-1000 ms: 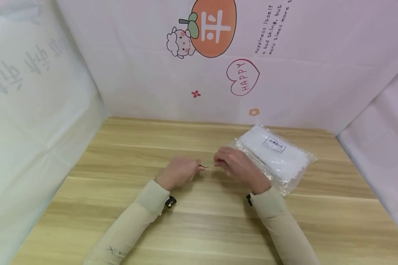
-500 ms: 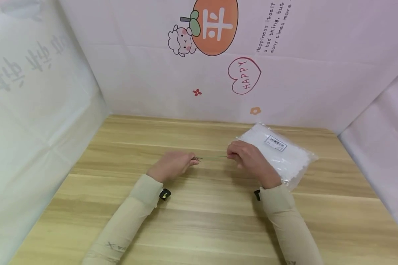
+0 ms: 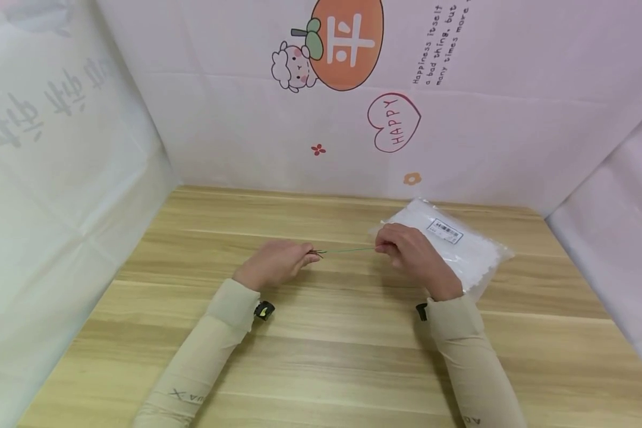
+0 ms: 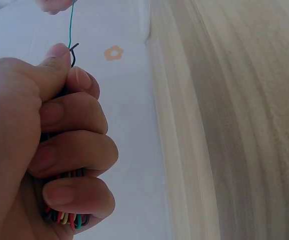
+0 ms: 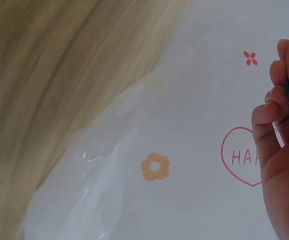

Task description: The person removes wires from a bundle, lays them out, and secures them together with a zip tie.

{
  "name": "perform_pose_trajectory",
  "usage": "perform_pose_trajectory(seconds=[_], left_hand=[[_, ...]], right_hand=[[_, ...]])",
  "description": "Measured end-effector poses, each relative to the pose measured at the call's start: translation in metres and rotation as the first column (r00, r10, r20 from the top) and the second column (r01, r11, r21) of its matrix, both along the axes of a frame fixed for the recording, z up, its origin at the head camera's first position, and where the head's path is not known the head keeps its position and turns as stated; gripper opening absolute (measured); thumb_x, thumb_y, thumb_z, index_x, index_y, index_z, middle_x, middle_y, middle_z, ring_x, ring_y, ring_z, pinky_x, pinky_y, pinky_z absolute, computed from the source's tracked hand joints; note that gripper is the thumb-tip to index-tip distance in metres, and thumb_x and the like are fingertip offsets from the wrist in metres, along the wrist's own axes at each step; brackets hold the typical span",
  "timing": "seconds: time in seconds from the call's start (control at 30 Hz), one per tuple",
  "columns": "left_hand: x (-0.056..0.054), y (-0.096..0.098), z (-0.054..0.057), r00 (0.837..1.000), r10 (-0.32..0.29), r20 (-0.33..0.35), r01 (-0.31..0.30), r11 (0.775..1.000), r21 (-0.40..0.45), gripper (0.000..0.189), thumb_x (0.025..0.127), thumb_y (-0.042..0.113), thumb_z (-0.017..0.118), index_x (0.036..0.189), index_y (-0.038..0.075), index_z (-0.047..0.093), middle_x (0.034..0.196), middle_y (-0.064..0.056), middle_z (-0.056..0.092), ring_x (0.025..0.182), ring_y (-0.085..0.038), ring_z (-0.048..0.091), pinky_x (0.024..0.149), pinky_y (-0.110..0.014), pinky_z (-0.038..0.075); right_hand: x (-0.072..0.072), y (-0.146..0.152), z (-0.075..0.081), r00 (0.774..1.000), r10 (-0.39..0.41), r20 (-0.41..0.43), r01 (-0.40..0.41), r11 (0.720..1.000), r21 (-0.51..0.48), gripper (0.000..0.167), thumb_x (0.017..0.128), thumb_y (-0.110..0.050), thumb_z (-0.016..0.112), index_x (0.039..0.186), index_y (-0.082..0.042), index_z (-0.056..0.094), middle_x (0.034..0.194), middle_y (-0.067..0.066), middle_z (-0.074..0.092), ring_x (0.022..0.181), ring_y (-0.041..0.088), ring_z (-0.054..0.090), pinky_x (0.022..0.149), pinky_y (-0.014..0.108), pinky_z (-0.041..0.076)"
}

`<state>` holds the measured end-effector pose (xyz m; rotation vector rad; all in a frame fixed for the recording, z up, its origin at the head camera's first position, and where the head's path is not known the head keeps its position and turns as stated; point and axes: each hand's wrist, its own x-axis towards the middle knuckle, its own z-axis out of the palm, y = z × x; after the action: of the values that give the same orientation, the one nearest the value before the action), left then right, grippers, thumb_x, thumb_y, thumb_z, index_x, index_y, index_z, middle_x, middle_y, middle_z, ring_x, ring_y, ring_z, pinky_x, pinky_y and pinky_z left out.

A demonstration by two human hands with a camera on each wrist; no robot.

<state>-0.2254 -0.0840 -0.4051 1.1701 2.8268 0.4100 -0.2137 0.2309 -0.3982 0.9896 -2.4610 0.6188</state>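
My left hand [image 3: 273, 261] grips a bundle of thin coloured wires [image 4: 64, 218]; red, yellow, green and dark loops show below its little finger in the left wrist view. Fingers hide the bundle's middle. A bent black wire end [image 4: 74, 56] sticks out above the thumb. From there a green wire [image 3: 350, 249] runs taut across to my right hand [image 3: 414, 255], which pinches it between thumb and fingers. In the right wrist view a short green wire tail [image 5: 286, 89] hangs below that pinch. Both hands are raised over the wooden table [image 3: 331, 356].
A clear plastic bag [image 3: 476, 267] with white contents and a barcode label [image 3: 444, 232] lies at the back right, partly behind my right hand. White printed sheeting [image 3: 235, 131] stands along the table's back and sides.
My hands have drawn apart, left hand leftward and right hand rightward, both slightly farther back. A longer stretch of green wire now shows between them.
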Motion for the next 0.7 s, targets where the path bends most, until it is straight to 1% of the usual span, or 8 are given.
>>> perform_pose_trajectory(seconds=[0.07,0.17,0.2,0.27,0.4,0.43,0.53,0.7], left_hand=[[0.001,0.0,0.001,1.0,-0.008,0.006,0.008,1.0,0.004,0.024,0.111,0.032,0.054,0.114,0.014,0.07,0.085,0.005,0.069,0.072,-0.009,0.056,0.074,-0.035,0.055],[0.0,-0.003,0.002,0.999,-0.023,0.027,0.022,1.0,0.006,0.03,0.113,0.033,0.05,0.121,0.013,0.07,0.096,0.002,0.074,0.078,-0.009,0.06,0.081,-0.037,0.057],[-0.001,-0.005,0.003,0.999,-0.015,0.041,0.015,1.0,0.007,0.033,0.114,0.034,0.048,0.124,0.012,0.071,0.099,0.001,0.075,0.08,-0.009,0.061,0.083,-0.037,0.058],[-0.002,-0.011,0.004,0.998,0.012,0.065,-0.012,1.0,0.004,0.035,0.114,0.033,0.046,0.124,0.011,0.071,0.099,-0.001,0.075,0.079,-0.011,0.061,0.085,-0.038,0.057],[-0.006,-0.024,0.005,0.996,0.063,0.059,-0.062,0.998,-0.029,0.033,0.115,0.032,0.045,0.114,0.012,0.072,0.09,0.0,0.07,0.075,-0.014,0.06,0.082,-0.04,0.056],[-0.007,-0.027,0.005,0.996,0.064,0.056,-0.062,0.997,-0.035,0.032,0.115,0.031,0.045,0.11,0.012,0.071,0.086,0.0,0.068,0.074,-0.016,0.059,0.08,-0.04,0.055],[-0.008,-0.03,0.006,0.998,0.044,0.049,-0.043,0.999,-0.028,0.032,0.114,0.031,0.046,0.112,0.012,0.071,0.09,0.0,0.069,0.078,-0.016,0.062,0.082,-0.042,0.056],[-0.011,-0.035,0.006,0.995,0.052,0.086,-0.053,0.999,0.007,0.035,0.114,0.029,0.046,0.124,0.009,0.072,0.107,-0.004,0.076,0.087,-0.017,0.067,0.093,-0.044,0.058]], right_hand=[[0.0,0.002,0.001,1.0,-0.002,0.005,0.002,1.0,-0.007,0.021,0.087,0.009,0.079,0.083,-0.008,0.067,0.078,0.002,0.066,0.074,0.015,0.059,0.068,0.036,0.053],[0.001,0.005,0.002,1.0,0.002,0.026,-0.001,1.0,-0.012,0.02,0.089,0.008,0.077,0.084,-0.008,0.067,0.079,0.002,0.066,0.075,0.015,0.058,0.069,0.036,0.052],[0.0,0.008,0.002,1.0,-0.009,0.027,0.01,1.0,-0.015,0.02,0.089,0.008,0.076,0.084,-0.009,0.067,0.08,0.002,0.067,0.076,0.015,0.059,0.07,0.036,0.052],[0.0,0.014,0.001,0.999,-0.039,0.019,0.04,0.999,-0.029,0.023,0.087,0.011,0.075,0.082,-0.009,0.066,0.078,0.001,0.065,0.074,0.014,0.057,0.07,0.035,0.05],[0.0,0.027,0.0,0.996,-0.09,-0.004,0.089,0.995,-0.038,0.027,0.083,0.015,0.076,0.078,-0.009,0.065,0.074,0.0,0.061,0.07,0.012,0.052,0.067,0.033,0.047],[0.0,0.029,0.001,0.996,-0.087,-0.008,0.086,0.995,-0.04,0.026,0.084,0.014,0.076,0.078,-0.009,0.066,0.073,-0.001,0.061,0.069,0.012,0.051,0.066,0.033,0.046],[-0.001,0.031,0.002,0.998,-0.063,-0.019,0.062,0.997,-0.035,0.023,0.085,0.011,0.078,0.08,-0.008,0.067,0.074,0.0,0.063,0.069,0.012,0.052,0.066,0.034,0.047],[-0.002,0.035,0.005,0.999,-0.047,-0.024,0.047,0.998,-0.039,0.022,0.084,0.012,0.078,0.08,-0.007,0.067,0.075,0.001,0.064,0.068,0.013,0.054,0.066,0.034,0.047]])
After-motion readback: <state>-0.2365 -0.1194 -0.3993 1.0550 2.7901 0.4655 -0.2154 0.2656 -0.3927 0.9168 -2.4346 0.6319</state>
